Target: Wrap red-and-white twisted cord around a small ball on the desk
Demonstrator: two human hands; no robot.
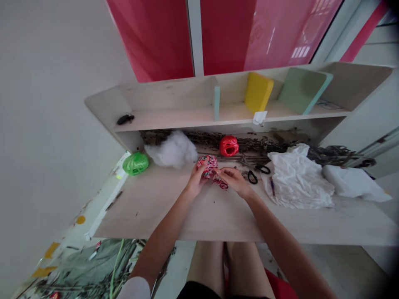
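My left hand (pixel 196 178) is wrapped round a ball of red, white and green yarn (pixel 208 166), just above the desk. Close to the ball's right side is my right hand (pixel 232 179), its thumb and forefinger pinched on a strand of the yarn. A small loose tangle of the same yarn (pixel 222 184) hangs or lies under my right fingers; which of the two I cannot tell. Behind the ball rests a roll of red plastic twine (pixel 229 145). Right of my right hand lie black-handled scissors (pixel 252 177), their blades not clearly visible.
On the desk (pixel 149 216) are green twine (pixel 136 163), white stuffing (pixel 174 150), crumpled white paper (pixel 302 178) and a white bag (pixel 352 181). Dry twigs (pixel 202 137) run along the back below a shelf (pixel 174 118). A dark stick (pixel 114 200) lies at left.
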